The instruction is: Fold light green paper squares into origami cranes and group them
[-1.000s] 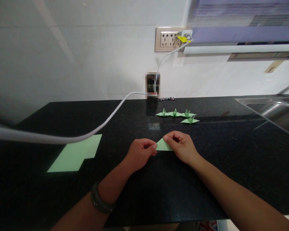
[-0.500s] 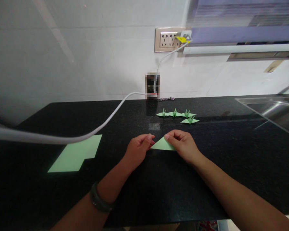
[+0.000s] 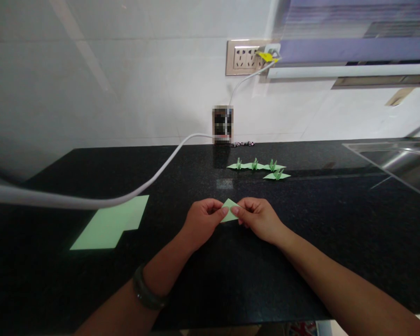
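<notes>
Hands meet at the middle of a black, speckled bench (image 3: 301, 261), seen from above by the person who owns them. Between them is a small piece of folded green paper (image 3: 228, 210), held just above the bench or resting on it; which one cannot be told. The left hand (image 3: 203, 220) pinches the paper's left edge, fingers (image 3: 223, 211) curled and closed on it. The right hand (image 3: 259, 218) pinches the right edge the same way, thumb and forefinger shut on the paper, so that only a small pointed part shows between the two hands. A dark band (image 3: 145, 295) circles the left wrist.

At 9 o'clock from the hands, well apart, a flat green sheet (image 3: 110, 224) with a stepped corner lies on the bench. At 1 o'clock, farther back, four small green paper cranes (image 3: 259, 168) stand close together, three in a row and one just in front. A white cable (image 3: 133, 189) curves across the bench from the left edge to a blurred small box (image 3: 223, 124) against the wall at 12 o'clock. Above the box, a metal socket plate (image 3: 243, 57) is set in the white wall. A steel sink (image 3: 395, 156) lies at 2 o'clock, at the bench's far right.
</notes>
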Action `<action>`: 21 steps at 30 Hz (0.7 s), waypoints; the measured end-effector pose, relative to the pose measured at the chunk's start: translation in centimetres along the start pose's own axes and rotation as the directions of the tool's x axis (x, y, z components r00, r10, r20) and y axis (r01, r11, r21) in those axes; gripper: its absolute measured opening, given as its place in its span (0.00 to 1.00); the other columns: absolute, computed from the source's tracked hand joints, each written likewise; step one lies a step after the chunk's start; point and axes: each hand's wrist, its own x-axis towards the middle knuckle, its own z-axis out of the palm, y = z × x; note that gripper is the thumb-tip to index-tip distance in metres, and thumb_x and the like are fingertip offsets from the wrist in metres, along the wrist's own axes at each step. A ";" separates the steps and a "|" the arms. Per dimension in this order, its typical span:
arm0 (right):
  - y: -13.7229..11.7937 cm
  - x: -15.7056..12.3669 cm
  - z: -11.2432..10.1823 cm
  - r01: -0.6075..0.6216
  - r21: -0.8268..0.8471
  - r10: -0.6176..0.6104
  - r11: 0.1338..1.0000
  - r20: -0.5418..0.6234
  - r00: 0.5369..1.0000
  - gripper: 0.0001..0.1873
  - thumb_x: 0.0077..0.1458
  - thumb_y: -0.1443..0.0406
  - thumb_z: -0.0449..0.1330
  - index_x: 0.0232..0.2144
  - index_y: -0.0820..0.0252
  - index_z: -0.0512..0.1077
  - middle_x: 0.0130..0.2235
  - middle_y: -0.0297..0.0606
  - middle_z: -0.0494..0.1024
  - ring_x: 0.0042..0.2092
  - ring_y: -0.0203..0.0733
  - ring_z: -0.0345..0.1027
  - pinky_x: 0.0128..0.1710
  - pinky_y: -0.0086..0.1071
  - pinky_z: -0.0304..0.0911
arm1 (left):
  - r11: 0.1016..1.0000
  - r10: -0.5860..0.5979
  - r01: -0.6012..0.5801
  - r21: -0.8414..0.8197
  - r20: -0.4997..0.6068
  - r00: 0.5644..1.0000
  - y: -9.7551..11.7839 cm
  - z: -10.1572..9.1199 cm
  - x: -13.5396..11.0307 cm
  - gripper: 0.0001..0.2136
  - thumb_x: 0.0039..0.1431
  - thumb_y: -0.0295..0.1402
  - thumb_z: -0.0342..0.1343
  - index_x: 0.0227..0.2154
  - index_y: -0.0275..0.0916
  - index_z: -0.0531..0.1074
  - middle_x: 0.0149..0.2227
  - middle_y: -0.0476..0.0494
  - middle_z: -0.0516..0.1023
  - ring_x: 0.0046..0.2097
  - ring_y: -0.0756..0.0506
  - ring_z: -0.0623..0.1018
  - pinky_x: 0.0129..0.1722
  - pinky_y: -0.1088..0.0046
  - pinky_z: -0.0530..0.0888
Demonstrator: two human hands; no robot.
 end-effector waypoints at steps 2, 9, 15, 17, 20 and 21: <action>-0.1 -0.1 -0.1 -0.003 -0.039 0.003 0.999 -0.001 1.000 0.15 0.48 0.58 0.55 0.18 0.63 0.66 0.17 0.31 0.65 0.19 0.29 0.54 0.19 0.24 0.50 | 1.000 0.020 -0.020 -0.016 0.003 1.000 0.0 0.0 -0.1 0.10 0.46 0.37 0.55 0.28 0.35 0.72 0.26 0.46 0.75 0.27 0.50 0.72 0.28 0.76 0.67; -0.3 -0.2 0.2 0.012 -0.075 -0.006 0.997 0.075 0.997 0.14 0.49 0.58 0.54 0.23 0.63 0.71 0.18 0.32 0.67 0.21 0.31 0.59 0.21 0.25 0.54 | 0.986 0.086 -0.071 0.148 -0.097 0.992 0.2 -0.3 0.1 0.10 0.45 0.37 0.55 0.23 0.35 0.73 0.21 0.48 0.72 0.24 0.51 0.69 0.24 0.76 0.64; -0.3 -0.3 0.4 0.127 -0.084 -0.123 0.988 0.054 0.991 0.12 0.51 0.60 0.52 0.27 0.62 0.71 0.23 0.33 0.68 0.24 0.32 0.59 0.23 0.25 0.56 | 0.980 0.096 -0.086 0.180 -0.047 0.994 0.2 -0.2 -0.1 0.10 0.46 0.38 0.54 0.23 0.35 0.73 0.21 0.48 0.72 0.24 0.51 0.68 0.23 0.77 0.63; -0.3 -0.5 0.5 0.166 -0.128 -0.162 0.978 0.045 0.986 0.11 0.51 0.62 0.51 0.26 0.62 0.70 0.22 0.32 0.67 0.24 0.32 0.59 0.24 0.25 0.55 | 0.978 0.106 -0.099 0.184 -0.028 0.994 0.2 0.0 -0.3 0.10 0.46 0.38 0.54 0.23 0.35 0.73 0.21 0.48 0.72 0.24 0.51 0.68 0.23 0.77 0.63; -0.3 -0.6 0.6 0.189 -0.159 -0.187 0.969 0.029 0.982 0.10 0.50 0.64 0.51 0.23 0.62 0.69 0.21 0.32 0.66 0.24 0.31 0.57 0.23 0.25 0.54 | 0.974 0.120 -0.111 0.196 -0.034 0.992 0.2 0.2 -0.5 0.10 0.47 0.37 0.53 0.23 0.35 0.72 0.22 0.47 0.72 0.24 0.51 0.68 0.23 0.77 0.63; -0.3 -0.6 0.6 0.188 -0.160 -0.186 0.969 0.025 0.982 0.10 0.50 0.64 0.51 0.23 0.62 0.69 0.20 0.31 0.65 0.23 0.31 0.56 0.22 0.25 0.53 | 0.971 0.126 -0.115 0.208 -0.044 0.991 0.2 0.2 -0.5 0.10 0.47 0.37 0.53 0.23 0.35 0.72 0.21 0.47 0.71 0.24 0.51 0.68 0.23 0.77 0.63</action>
